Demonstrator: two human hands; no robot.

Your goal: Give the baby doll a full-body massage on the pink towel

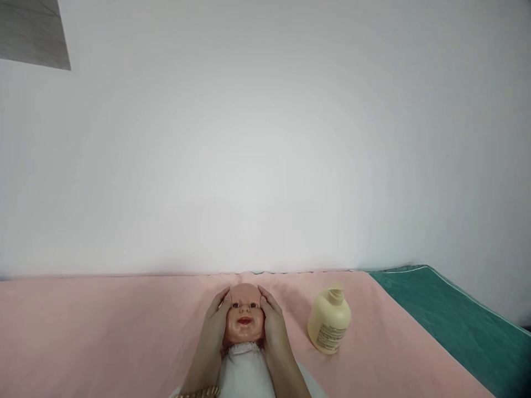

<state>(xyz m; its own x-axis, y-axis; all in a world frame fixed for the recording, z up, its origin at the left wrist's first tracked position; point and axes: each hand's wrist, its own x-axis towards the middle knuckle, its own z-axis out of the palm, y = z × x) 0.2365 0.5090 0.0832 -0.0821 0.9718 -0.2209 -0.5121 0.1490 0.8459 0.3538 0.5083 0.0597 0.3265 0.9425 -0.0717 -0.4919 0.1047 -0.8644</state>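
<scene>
A baby doll (244, 326) in a white garment lies face up on a pink cloth (103, 331) at the bottom centre. My left hand (215, 326) is cupped against the left side of its head, thumb near the temple. On the other side, my right hand (274, 323) presses against the head in the same way. The doll's face shows between the two palms. A pale yellow pump bottle (329, 320) with a printed label stands to the right of my right hand, touching neither hand.
Behind the pink cloth rises a plain white wall (249, 138). A green cloth (456, 326) with a light edge line spreads out at the right. A grey marbled panel (33, 33) shows at the top left. A beaded bracelet (203, 392) circles my left wrist.
</scene>
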